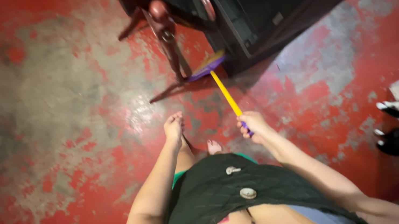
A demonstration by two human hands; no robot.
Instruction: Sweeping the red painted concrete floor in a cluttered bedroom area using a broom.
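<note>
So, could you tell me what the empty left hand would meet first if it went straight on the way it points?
Probably the worn red floor beside the reddish-brown wooden stand; depth is unclear.

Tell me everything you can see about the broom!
The broom has a long, thin yellow handle that looks like plastic, with a purple grip at its near end. The right hand is closed around that grip. The handle slants away to a purple head with pale bristles, which rests on the worn red floor at the foot of a dark cabinet, beside a reddish-brown stand. The left hand is not touching it.
</note>
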